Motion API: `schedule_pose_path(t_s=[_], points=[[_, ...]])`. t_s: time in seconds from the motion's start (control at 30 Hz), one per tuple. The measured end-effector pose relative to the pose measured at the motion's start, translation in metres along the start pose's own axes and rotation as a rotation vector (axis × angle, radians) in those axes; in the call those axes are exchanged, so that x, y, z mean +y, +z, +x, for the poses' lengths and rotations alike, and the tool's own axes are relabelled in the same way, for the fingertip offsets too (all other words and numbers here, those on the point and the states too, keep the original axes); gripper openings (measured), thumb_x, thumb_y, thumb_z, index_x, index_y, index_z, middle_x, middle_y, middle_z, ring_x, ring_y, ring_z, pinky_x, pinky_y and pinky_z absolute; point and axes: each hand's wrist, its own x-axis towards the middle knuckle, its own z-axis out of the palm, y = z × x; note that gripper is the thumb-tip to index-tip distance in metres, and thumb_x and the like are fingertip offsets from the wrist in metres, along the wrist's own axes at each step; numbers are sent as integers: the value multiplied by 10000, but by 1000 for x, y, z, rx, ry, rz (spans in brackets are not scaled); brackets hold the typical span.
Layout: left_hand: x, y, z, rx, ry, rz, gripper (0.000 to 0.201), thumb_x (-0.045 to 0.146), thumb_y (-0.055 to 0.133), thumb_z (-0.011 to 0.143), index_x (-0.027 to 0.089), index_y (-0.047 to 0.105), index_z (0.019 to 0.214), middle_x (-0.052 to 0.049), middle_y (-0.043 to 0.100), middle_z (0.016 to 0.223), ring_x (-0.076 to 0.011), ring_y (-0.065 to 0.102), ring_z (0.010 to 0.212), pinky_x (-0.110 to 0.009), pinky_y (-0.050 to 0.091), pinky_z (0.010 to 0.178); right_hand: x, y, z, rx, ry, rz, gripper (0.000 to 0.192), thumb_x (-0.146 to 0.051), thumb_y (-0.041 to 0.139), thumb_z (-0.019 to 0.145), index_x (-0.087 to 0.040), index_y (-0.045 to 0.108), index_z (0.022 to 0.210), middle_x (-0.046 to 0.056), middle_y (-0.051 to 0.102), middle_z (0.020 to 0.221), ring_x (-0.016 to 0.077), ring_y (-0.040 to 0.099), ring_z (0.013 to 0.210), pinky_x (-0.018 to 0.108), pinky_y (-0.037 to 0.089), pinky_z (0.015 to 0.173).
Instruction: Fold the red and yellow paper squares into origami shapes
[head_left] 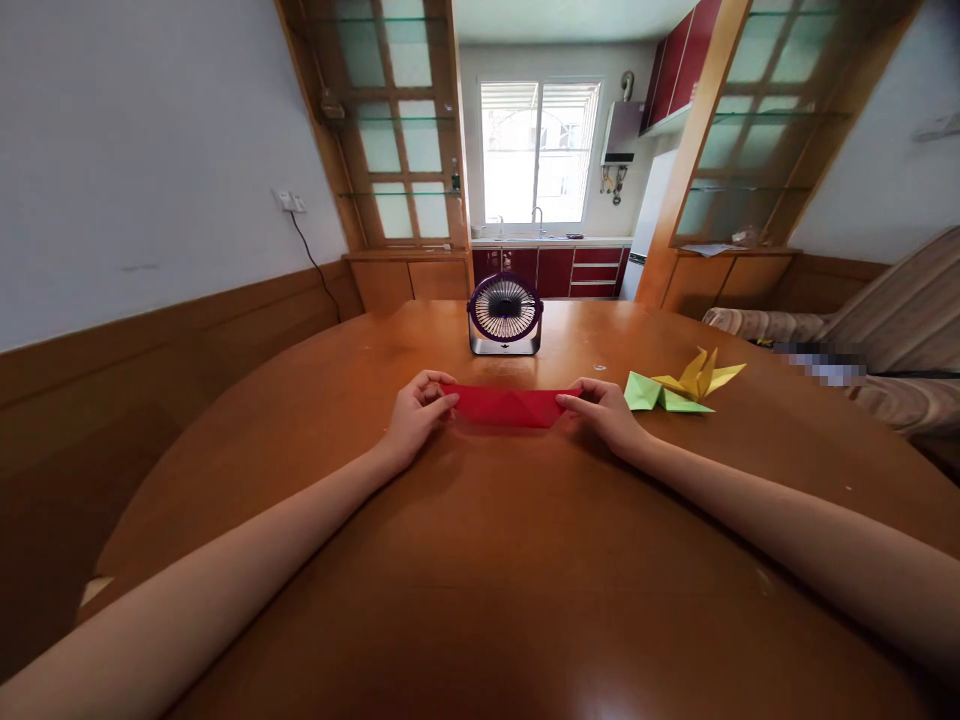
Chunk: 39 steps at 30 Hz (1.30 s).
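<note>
Between my two hands a red sheet of folded paper (506,406) is held as a wide, low strip, with faint diagonal creases near its middle. My left hand (420,412) pinches its left end between thumb and fingers. At the opposite end, the thumb and fingers of my right hand (606,408) are closed on the paper. The strip is just above or against the tabletop; I cannot tell which. Right of my right hand lie a green folded paper piece (651,394) and a yellow origami crane (699,376).
A small purple-black desk fan (505,312) stands behind the paper on the round wooden table (480,580). A striped sofa (892,320) is at the right, and a wall socket with a cable (291,202) at the left. Beyond lies a kitchen with a window (538,152).
</note>
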Motion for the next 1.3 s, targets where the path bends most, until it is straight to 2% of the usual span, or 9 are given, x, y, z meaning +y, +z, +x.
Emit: schedule_pose_path(t_s=[0.27, 0.47, 0.57, 0.67, 0.77, 0.9, 1.03, 1.17, 1.3], points=[[-10, -3, 6, 76, -86, 177, 223, 299, 694, 607, 166, 600, 759, 1, 624, 654, -128, 558, 590, -228, 388, 556, 0, 1, 0, -20, -52, -509, 295, -380, 602, 760, -176, 519, 564, -18, 521, 554, 132, 464, 578, 259, 302, 543], [-10, -8, 6, 36, -9, 634, 108, 282, 627, 688, 190, 642, 744, -22, 646, 702, -186, 587, 672, -297, 426, 639, 0, 2, -2, -70, -179, -754, 310, -356, 574, 806, -184, 461, 574, 9, 516, 686, 135, 478, 608, 265, 343, 566], [-7, -8, 4, 10, 59, 937, 89, 278, 617, 729, 203, 665, 739, -45, 656, 770, -236, 600, 789, -382, 443, 753, 1, 2, -5, -82, -215, -827, 223, -343, 587, 819, -171, 546, 683, 50, 550, 810, 177, 542, 717, 307, 432, 660], [-5, -6, 0, -28, 193, 1145, 119, 270, 593, 776, 193, 684, 784, -97, 647, 926, -295, 591, 943, -475, 436, 849, 1, 4, -8, -67, -313, -888, 192, -295, 600, 824, -167, 601, 967, 109, 582, 1005, 268, 566, 959, 427, 457, 848], [-3, 0, -7, -124, 381, 1201, 216, 206, 532, 833, 174, 680, 986, -149, 588, 1213, -321, 525, 1165, -502, 405, 965, -1, 7, -11, -120, -437, -928, 305, -217, 563, 852, -171, 561, 1153, 143, 558, 1166, 301, 531, 1099, 477, 433, 942], [1, 11, -18, -410, 574, 1131, 361, 231, 413, 948, 183, 570, 1269, -116, 414, 1477, -258, 387, 1359, -458, 315, 1114, -4, 9, -12, -226, -559, -970, 277, -128, 499, 881, -171, 595, 1137, 136, 562, 1223, 276, 550, 1102, 465, 439, 968], [4, 16, -22, -702, 528, 1036, 468, 369, 414, 984, 209, 420, 1423, -91, 323, 1538, -227, 297, 1423, -440, 251, 1168, -1, 10, -10, -262, -600, -983, 252, -113, 484, 897, -179, 643, 1080, 122, 602, 1204, 258, 590, 1056, 463, 469, 947], [3, 16, -20, -770, 433, 993, 511, 421, 429, 978, 258, 368, 1458, -63, 310, 1538, -236, 269, 1433, -454, 218, 1182, -2, 10, -10, -288, -699, -958, 278, -76, 454, 890, -173, 664, 1043, 126, 629, 1178, 246, 606, 1040, 447, 490, 921], [3, 16, -18, -799, 392, 988, 514, 433, 423, 980, 256, 369, 1459, -62, 307, 1536, -233, 256, 1436, -447, 201, 1188, -8, 9, -13, -397, -816, -897, 275, -85, 445, 880, -163, 685, 989, 113, 674, 991, 219, 630, 879, 387, 520, 798]])
